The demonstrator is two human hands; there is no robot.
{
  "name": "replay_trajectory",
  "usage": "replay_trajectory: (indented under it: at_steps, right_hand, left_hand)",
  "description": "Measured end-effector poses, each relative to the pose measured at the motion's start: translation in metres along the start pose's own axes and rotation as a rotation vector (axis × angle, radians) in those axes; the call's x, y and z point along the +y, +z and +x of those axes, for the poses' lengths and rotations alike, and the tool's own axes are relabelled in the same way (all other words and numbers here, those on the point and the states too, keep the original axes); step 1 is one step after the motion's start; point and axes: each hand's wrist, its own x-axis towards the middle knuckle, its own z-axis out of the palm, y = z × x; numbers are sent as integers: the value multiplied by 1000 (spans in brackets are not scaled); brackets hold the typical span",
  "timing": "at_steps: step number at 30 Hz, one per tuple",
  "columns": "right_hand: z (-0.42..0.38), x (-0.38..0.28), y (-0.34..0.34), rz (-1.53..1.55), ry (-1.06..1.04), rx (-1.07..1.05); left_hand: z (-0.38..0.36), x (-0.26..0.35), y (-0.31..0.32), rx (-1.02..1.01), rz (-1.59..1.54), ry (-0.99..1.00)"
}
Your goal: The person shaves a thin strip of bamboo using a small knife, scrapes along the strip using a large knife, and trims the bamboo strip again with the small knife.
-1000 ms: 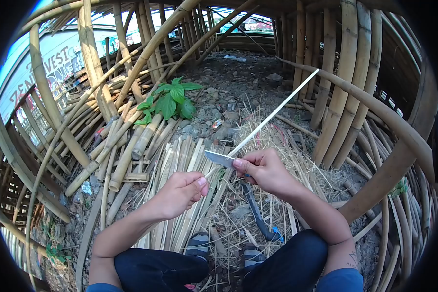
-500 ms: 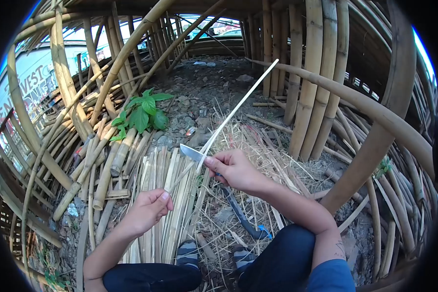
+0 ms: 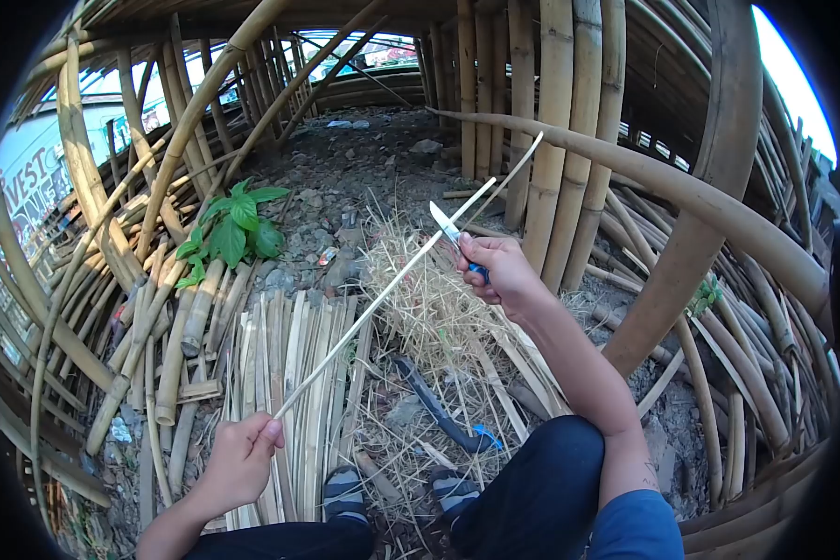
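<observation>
My left hand (image 3: 243, 459) is closed round the near end of a thin, pale bamboo strip (image 3: 364, 317), which slants up and away to the right. In my right hand (image 3: 500, 271) is a knife (image 3: 445, 222) with a blue handle, its blade against the strip near the far end. A thinner sliver (image 3: 521, 166) rises beside the strip's tip, past the knife. Split bamboo slats (image 3: 294, 350) lie side by side below my left forearm and the strip. The fingers hide most of the knife handle.
Fibrous shavings (image 3: 420, 308) cover the ground ahead. A dark curved tool (image 3: 436, 406) with a blue piece lies between my feet and the shavings. A bamboo pole (image 3: 663, 173) crosses at right, before upright poles (image 3: 583, 121). A leafy plant (image 3: 238, 229) grows at left.
The knife has slid along the strip toward its far end, my right hand moving up and away. My left hand has drawn back toward me. A separate sliver now shows near the tip.
</observation>
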Motion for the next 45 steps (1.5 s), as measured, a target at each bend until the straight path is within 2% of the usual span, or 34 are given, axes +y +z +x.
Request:
replay_trajectory:
  at_steps: [2, 10, 13, 15, 18, 20, 21, 23, 24, 27, 29, 30, 31, 33, 37, 39, 40, 45]
  right_hand:
    - [2, 7, -6, 28, 84, 37]
    - [3, 14, -32, 48, 76, 89]
    - [9, 16, -45, 70, 125, 189]
    - [18, 21, -68, 319, 137, 312]
    - [13, 25, -83, 327, 96, 359]
    - [4, 25, -56, 303, 48, 429]
    - [1, 28, -39, 301, 67, 397]
    - [-3, 35, -4, 140, -135, 288]
    - [-6, 40, 13, 76, -167, 177]
    - [-29, 45, 71, -144, -112, -226]
    - [-41, 55, 101, -118, -71, -539]
    - [-45, 62, 115, -191, -41, -625]
    - [-49, 64, 126, -189, -43, -624]
    - [-54, 64, 140, -193, 34, -797]
    - [-52, 62, 146, -94, 6, -757]
    - [-52, 56, 143, -189, -47, -732]
    - [-51, 57, 143, -177, -77, -642]
    - [-50, 56, 137, -261, -99, -579]
  left_hand:
    - [-5, 4, -3, -31, 36, -79]
    - [-14, -4, -8, -73, 6, -122]
    - [-17, -8, -10, -88, -9, -157]
    - [-17, -15, -14, -96, -15, -186]
    - [-13, -36, -18, -61, -65, -256]
    - [-6, -52, -17, -148, -290, -306]
    - [-2, -53, -15, -198, -320, -290]
    - [8, -52, -9, -283, -397, -276]
    - [14, -51, -7, -323, -438, -268]
    - [30, -37, 0, -280, -485, -220]
    - [41, -32, 5, -272, -586, -164]
    - [45, -26, 6, -269, -584, -165]
    - [49, -19, 8, -302, -644, -206]
    - [52, -13, 13, -339, -702, -242]
    - [54, -6, 14, -358, -753, -193]
    - [51, 1, 8, -386, -763, -198]
    - [50, 4, 6, -391, -798, -220]
    - [48, 13, 5, -408, -815, -265]
